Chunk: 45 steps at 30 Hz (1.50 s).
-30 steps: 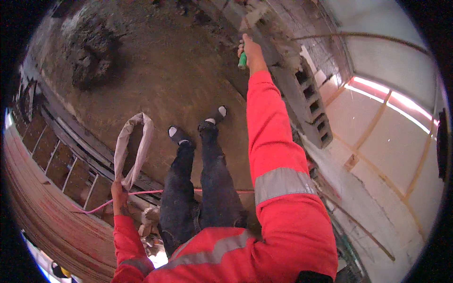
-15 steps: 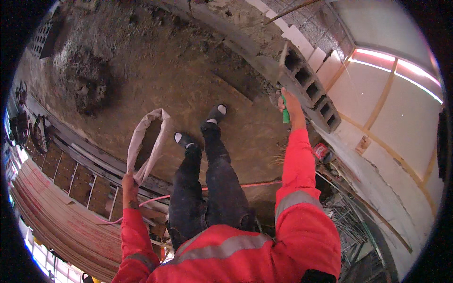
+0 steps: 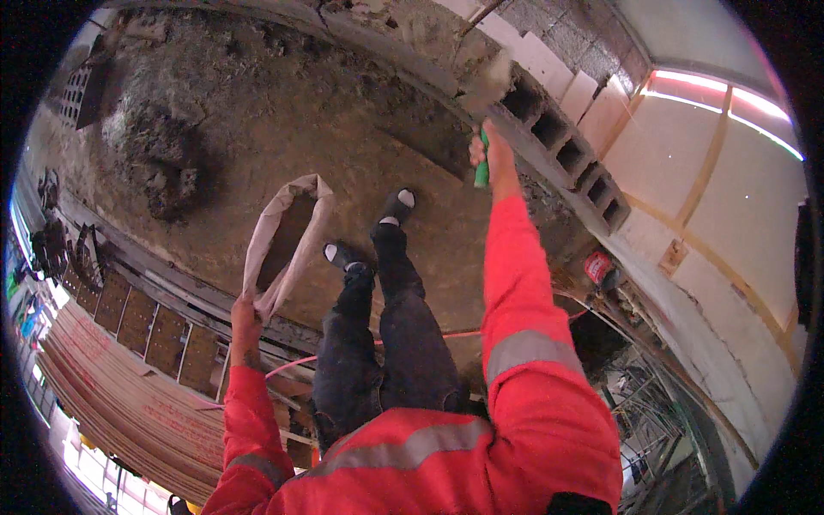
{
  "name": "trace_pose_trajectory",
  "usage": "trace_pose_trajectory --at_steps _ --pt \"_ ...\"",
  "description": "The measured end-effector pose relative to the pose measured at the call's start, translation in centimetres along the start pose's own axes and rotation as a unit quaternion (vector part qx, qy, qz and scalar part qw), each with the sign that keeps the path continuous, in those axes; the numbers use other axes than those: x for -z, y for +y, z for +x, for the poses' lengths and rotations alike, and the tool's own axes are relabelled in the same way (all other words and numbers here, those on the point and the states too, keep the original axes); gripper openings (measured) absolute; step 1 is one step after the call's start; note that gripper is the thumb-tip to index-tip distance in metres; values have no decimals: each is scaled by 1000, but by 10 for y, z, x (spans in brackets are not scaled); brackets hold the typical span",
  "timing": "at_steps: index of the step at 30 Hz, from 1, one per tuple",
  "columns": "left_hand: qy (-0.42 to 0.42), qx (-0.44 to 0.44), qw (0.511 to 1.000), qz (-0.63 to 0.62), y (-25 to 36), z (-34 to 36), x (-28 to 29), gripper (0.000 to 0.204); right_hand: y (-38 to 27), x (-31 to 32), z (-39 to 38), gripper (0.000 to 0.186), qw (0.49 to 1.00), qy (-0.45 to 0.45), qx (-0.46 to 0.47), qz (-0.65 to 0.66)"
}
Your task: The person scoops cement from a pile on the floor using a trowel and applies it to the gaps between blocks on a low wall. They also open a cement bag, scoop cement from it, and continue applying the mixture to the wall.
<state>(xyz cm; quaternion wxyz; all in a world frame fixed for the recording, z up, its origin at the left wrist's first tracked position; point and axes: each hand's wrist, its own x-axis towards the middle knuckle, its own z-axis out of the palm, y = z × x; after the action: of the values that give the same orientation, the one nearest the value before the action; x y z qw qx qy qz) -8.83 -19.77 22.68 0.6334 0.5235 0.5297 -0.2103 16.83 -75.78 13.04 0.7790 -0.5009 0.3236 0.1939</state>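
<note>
My left hand is closed round the gathered lower end of a pale, crumpled loop of sheet-like material, perhaps a sack's rim. The loop stands up from the fist, above the brown floor. On the right, my outstretched right hand grips a green-handled tool. Its working end cannot be made out clearly; a pale blur lies beyond the hand, beside the hollow concrete blocks. These blocks form a row along the low wall, close to my right hand.
Rough, damp brown ground spreads ahead, with a dark mound at left. Stacked boards lie at lower left. A pink hose crosses behind my legs. A red can and metal rods are at right.
My right hand with the green-handled tool has moved left and upward in the view, along the blocks. My left hand and the pale loop have shifted slightly up and right; the view has turned a little.
</note>
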Motion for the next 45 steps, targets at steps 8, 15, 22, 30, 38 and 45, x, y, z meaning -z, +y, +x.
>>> trace_pose_trajectory --at_steps 8,15,22,30,38,45 --pt "50 37 996 62 -2 0 -7 27 24 -60 -49 34 989 -41 -4 -142" --pt "27 32 999 -16 -15 -7 -15 27 -20 -158 63 30 995 -81 27 -54" --pt "32 42 998 -18 -37 1 15 30 -19 -188 76 30 968 197 25 151" --pt "42 44 998 -10 -54 7 27 28 1 -150 41 30 998 -24 23 -57" --pt "69 33 997 20 -51 8 23 26 -8 -1 -35 35 971 2 -67 -229" --pt "48 40 998 -2 -37 8 10 25 -15 -6 -23 35 999 10 -13 -43"
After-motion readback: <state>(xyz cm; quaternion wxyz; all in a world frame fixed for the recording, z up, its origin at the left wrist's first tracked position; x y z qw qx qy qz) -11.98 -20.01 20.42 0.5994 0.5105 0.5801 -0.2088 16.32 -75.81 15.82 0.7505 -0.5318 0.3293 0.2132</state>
